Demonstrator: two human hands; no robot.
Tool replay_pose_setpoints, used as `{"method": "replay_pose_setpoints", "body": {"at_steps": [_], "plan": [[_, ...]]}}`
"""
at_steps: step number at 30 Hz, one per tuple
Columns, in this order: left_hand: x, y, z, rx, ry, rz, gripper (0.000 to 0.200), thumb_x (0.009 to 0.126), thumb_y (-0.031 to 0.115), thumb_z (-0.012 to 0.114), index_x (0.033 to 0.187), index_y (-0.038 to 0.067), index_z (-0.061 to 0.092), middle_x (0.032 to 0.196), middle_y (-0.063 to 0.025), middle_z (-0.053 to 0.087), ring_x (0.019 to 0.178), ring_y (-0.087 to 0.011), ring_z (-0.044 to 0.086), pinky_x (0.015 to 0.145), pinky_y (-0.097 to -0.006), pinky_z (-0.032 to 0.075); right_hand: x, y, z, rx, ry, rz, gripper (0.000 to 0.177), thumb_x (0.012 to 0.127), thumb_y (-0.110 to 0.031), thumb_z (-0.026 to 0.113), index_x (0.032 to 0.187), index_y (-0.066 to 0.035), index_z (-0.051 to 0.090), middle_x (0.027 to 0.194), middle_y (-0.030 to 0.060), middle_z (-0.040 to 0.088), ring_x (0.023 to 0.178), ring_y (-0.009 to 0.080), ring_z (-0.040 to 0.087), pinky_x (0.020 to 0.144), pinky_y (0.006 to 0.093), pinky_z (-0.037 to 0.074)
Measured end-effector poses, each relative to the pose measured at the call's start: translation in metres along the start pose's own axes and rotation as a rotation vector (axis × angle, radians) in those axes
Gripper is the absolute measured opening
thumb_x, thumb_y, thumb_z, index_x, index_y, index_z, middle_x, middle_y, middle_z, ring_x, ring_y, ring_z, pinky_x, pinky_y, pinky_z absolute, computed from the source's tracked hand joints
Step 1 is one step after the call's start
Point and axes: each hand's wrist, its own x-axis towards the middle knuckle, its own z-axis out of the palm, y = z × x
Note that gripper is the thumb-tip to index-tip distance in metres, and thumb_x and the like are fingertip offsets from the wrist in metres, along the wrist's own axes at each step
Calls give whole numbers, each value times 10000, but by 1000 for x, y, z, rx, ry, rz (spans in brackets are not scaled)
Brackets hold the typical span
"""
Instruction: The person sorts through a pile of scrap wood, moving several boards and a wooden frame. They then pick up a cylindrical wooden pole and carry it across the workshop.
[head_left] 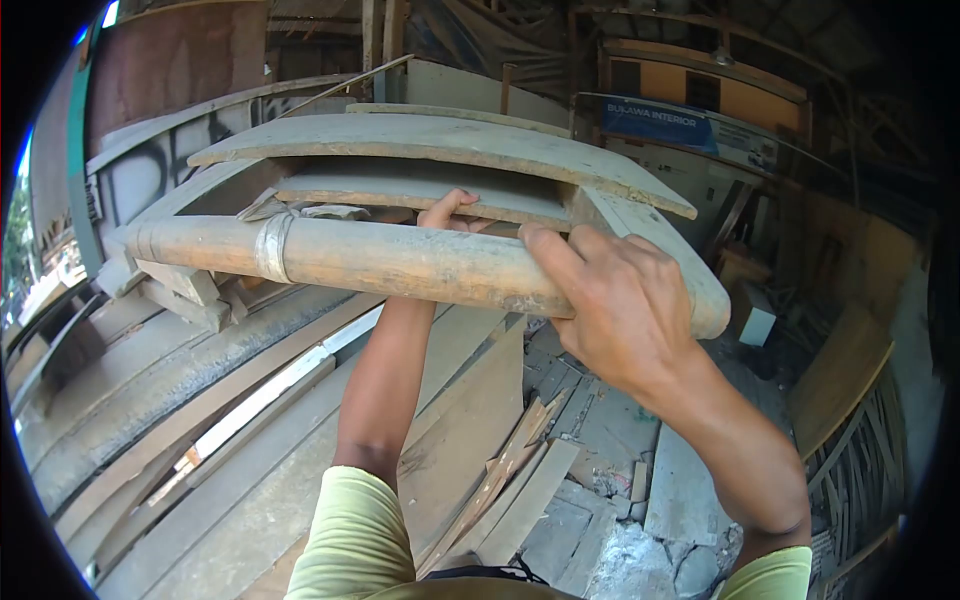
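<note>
Inside the frame's (pixel 690 270) near edge, the board (pixel 380 184) lies crosswise beyond the rail (pixel 400 257), nearer the left hand (pixel 450 212) pinching it, the right hand (pixel 625 300) clasping the rail

Left hand (pixel 450 212) reaches forward, right hand (pixel 620 295) clasps.

The round pole (pixel 410 259) hides the person's left wrist and part of the left hand (pixel 447 211), the right hand (pixel 630 295) covers the pole's right end, the bottom edge crops both sleeves (pixel 352 530), and the banner's (pixel 655 122) smaller print is illegible.
</note>
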Motion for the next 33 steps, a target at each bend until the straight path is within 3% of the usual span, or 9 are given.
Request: {"method": "replay_pose_setpoints", "body": {"at_steps": [2,4,12,16,18,20,24,27,33], "plan": [[-15,-4,36,214,-117,5,182,857,143,601,960,-4,568,707,-85,581,719,-194,643,829,-348,532,-14,-4,-33,-50,-25,40,360,704,-54,629,1057,-102,576,708,109,593,611,261,644,585,361,513],[-57,-7,104,-107,-50,-78,187,868,153,589,987,10,572,819,-103,597,774,-193,646,812,-349,539,-35,-10,-70,-126,-66,133,349,706,-58,626,1050,-92,579,682,103,592,596,255,643,571,354,512],[-135,-137,230,-406,-250,-420,249,877,207,598,1046,28,564,925,-114,605,820,-206,652,807,-365,560,-117,-35,-195,-211,-176,288,136,719,-113,627,817,-21,644,676,109,650,652,247,673,578,353,526],[-181,-211,265,-555,-278,-656,280,881,234,602,1075,37,560,979,-119,609,844,-213,655,804,-373,570,-136,-50,-223,-291,-564,410,108,715,-120,651,779,-38,682,752,116,689,744,259,692,647,347,542],[-214,-256,280,-631,-281,-795,296,883,248,604,1090,42,558,1006,-121,611,855,-217,657,803,-377,575,-149,-53,-228,-306,-666,490,103,716,-122,658,772,-42,688,778,118,697,772,263,695,670,345,546],[-259,-307,297,-722,-273,-965,311,885,262,607,1105,47,556,1032,-124,613,867,-220,658,802,-381,580,-176,-52,-226,-257,-784,564,251,751,-82,612,983,13,624,683,146,658,708,324,678,608,403,530],[-396,-404,324,-909,-176,-1352,343,890,289,611,1134,56,552,1086,-129,617,890,-227,661,799,-389,590,-259,-54,-211,-199,-1253,1036,404,745,-86,618,1136,8,572,736,144,669,739,318,682,654,408,546],[-487,-445,336,-959,-161,-1600,366,893,309,614,1156,63,549,1126,-133,620,908,-232,664,797,-395,598,-313,-63,-215,-176,-1429,1289,460,726,-110,629,1167,-11,544,766,155,667,734,319,678,675,409,552],[-639,-500,338,-783,-443,-2061,483,871,393,653,1222,91,514,1207,-120,573,1137,-265,576,914,-417,563,-402,-100,-252,-163,-1589,1767,448,657,-178,676,1079,-85,556,810,138,663,765,338,661,680,433,538]]}}
